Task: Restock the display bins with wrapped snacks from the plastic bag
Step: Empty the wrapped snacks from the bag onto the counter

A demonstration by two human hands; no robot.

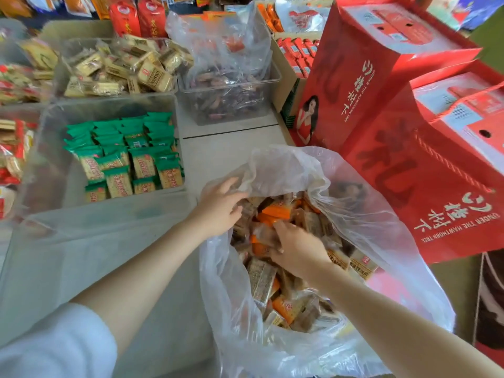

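At far left I see the bin of green-wrapped snacks, part full, with bare room along its near wall. Nearer me lies a clear, empty-looking bin. My left hand holds back the plastic bag at its rim, fingers loosely curled on the film. My right hand sits inside the mouth, fingers curled down into the wrapped snacks; whether they pinch one I cannot tell. The snacks lie directly beneath those fingers, long axes jumbled. The red gift boxes crowd the right side, so I judge the clear path out runs leftward.
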